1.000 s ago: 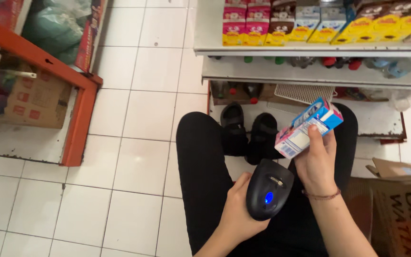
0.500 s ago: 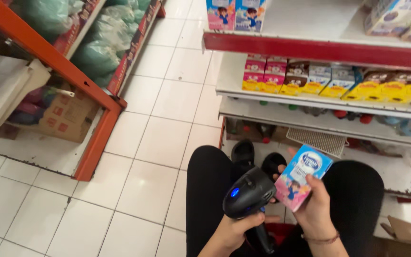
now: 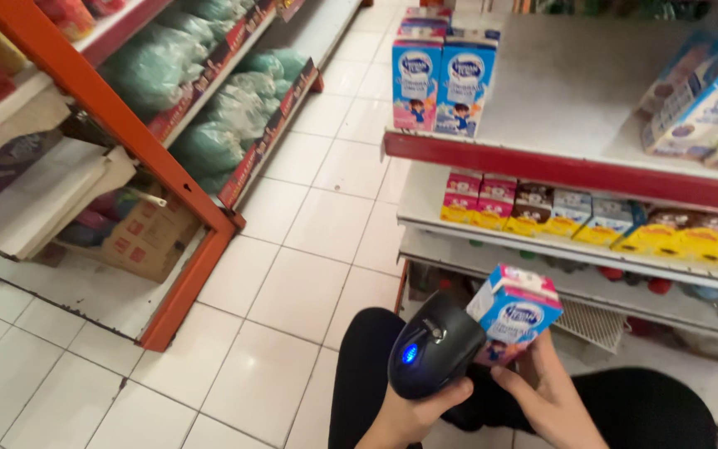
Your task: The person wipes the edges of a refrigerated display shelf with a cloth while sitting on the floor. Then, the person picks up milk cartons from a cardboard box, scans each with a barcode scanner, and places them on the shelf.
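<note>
Black and rounded, the scanner [image 3: 434, 356] sat in the left hand [image 3: 409, 416], whose fingers were wrapped around its lower end; a small blue light glowed on its back. Just beside it, touching or nearly so, the right hand [image 3: 546, 395] gripped a small carton [image 3: 513, 312], blue and white with a pink top, held tilted above the person's dark trousers [image 3: 625, 411]. Both hands were low in the view, in front of a white shelf [image 3: 575, 249] lined with small pink, brown and yellow cartons [image 3: 592, 218]. Higher up, two taller blue cartons [image 3: 438, 83] stood on a red-edged shelf [image 3: 558, 166]. Across the white tiled floor [image 3: 292, 274], an orange rack [image 3: 168, 191] held green bags [image 3: 209, 141].
</note>
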